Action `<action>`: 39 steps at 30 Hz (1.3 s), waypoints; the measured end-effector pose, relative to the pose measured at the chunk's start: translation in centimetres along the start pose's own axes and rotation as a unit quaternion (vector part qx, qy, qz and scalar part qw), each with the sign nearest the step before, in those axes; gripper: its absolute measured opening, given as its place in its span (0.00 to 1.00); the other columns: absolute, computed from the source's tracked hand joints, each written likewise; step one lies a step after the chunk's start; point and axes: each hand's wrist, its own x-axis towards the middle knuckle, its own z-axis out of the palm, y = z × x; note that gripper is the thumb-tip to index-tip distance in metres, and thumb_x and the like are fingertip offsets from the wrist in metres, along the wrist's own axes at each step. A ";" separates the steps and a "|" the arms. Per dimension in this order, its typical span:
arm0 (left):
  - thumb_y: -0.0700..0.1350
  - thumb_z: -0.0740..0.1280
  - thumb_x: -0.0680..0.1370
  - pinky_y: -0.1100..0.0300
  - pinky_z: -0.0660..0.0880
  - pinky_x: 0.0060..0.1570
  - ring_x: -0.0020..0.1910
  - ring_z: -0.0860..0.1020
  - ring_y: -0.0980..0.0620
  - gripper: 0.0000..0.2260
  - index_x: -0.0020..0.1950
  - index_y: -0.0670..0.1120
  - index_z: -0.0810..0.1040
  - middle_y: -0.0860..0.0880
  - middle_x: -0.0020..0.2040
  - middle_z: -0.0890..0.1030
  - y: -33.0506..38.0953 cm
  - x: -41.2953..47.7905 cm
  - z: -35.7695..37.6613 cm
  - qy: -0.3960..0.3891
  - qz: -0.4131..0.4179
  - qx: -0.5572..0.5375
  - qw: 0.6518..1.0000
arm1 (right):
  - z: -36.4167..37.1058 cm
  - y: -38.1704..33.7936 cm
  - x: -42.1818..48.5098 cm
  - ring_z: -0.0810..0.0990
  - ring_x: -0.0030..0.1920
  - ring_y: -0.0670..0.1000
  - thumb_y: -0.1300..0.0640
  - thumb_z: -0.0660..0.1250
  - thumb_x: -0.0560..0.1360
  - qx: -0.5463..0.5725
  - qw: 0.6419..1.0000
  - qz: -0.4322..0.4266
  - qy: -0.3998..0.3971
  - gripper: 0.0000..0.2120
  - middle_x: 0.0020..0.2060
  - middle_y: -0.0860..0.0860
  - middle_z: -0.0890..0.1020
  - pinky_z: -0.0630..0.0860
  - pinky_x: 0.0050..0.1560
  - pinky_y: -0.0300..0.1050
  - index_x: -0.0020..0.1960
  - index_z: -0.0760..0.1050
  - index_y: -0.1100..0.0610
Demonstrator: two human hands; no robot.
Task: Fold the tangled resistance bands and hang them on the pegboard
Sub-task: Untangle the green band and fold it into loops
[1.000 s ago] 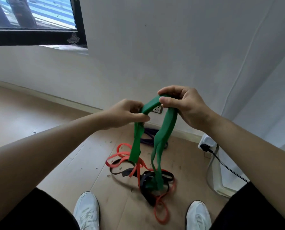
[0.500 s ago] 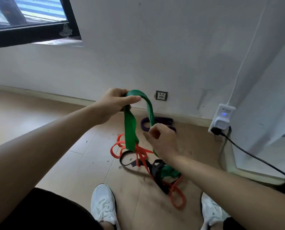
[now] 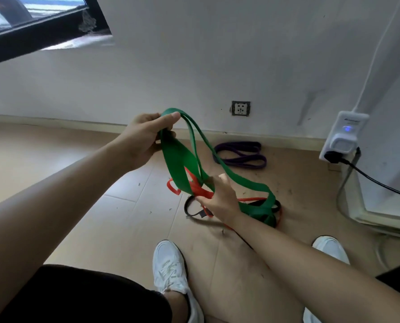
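My left hand grips the top loops of a wide green resistance band, held up above the floor. The band's strands hang down and to the right into a tangle on the floor with a red band and a black band. My right hand is lower, with its fingers curled round green strands near the tangle. A purple band lies folded by the wall, apart from the others. No pegboard is in view.
White wall with a socket ahead. A white plug-in device with a black cable sits at the right beside a white appliance. My two white shoes stand on the tan tiled floor. A dark window frame is upper left.
My right hand let go of the band's top, dropped toward the floor tangle and took hold of lower green strands. My left hand kept the top loops; the view shifted left.
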 end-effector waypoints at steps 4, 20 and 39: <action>0.49 0.71 0.79 0.57 0.75 0.43 0.37 0.77 0.53 0.09 0.44 0.46 0.76 0.51 0.36 0.74 -0.2 0.0 -0.6 0.035 -0.007 -0.037 0.999 | 1.4 0.3 0.4 0.78 0.43 0.51 0.39 0.75 0.68 -0.093 0.995 -0.011 0.018 0.23 0.48 0.46 0.74 0.78 0.44 0.50 0.52 0.71 0.50; 0.50 0.75 0.69 0.53 0.80 0.53 0.44 0.78 0.46 0.22 0.57 0.36 0.82 0.45 0.42 0.78 -3.1 -0.6 -1.6 0.002 -0.035 0.135 0.990 | 0.7 0.8 0.7 0.77 0.39 0.50 0.51 0.72 0.76 -0.014 0.999 -0.045 0.006 0.08 0.43 0.50 0.75 0.76 0.41 0.43 0.44 0.79 0.55; 0.47 0.79 0.72 0.59 0.72 0.39 0.36 0.77 0.49 0.10 0.45 0.43 0.85 0.45 0.38 0.81 -8.4 -0.8 -2.9 -0.037 -0.137 0.438 0.887 | -9.3 7.9 0.3 0.84 0.27 0.52 0.61 0.68 0.73 0.114 0.949 0.257 0.142 0.05 0.33 0.56 0.83 0.85 0.34 0.56 0.40 0.76 0.60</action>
